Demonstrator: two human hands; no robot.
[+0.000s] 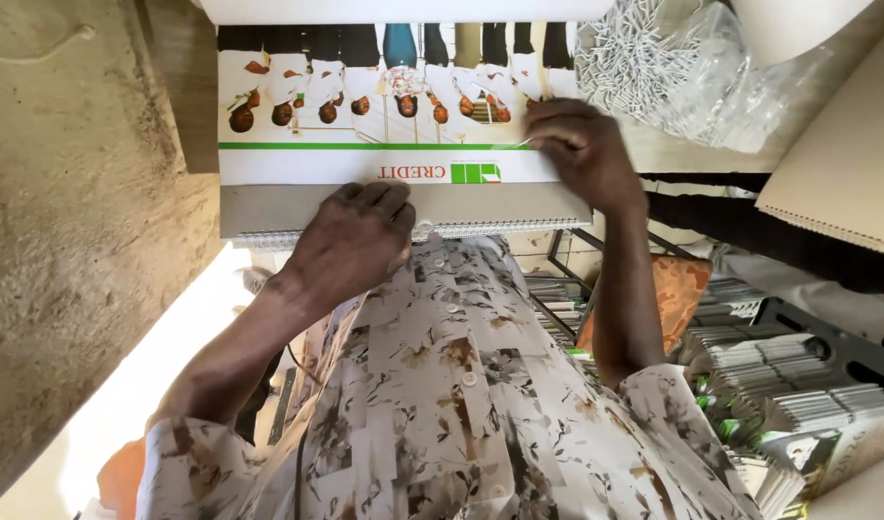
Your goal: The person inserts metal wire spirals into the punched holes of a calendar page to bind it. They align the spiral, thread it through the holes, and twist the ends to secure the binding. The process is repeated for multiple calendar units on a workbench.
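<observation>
A printed calendar sheet, showing a row of people and a green stripe, lies on a grey backing board with a white wire spiral binding along its near edge. My left hand rests on the board's near edge over the spiral, fingers curled against it. Farther right, my right hand presses on the sheet, and a thin white wire piece sits pinched at its fingertips.
A clear plastic bag of white wire pieces lies at the back right. A cardboard sheet leans at right. Stacks of printed booklets fill the lower right. A rough concrete wall runs along the left.
</observation>
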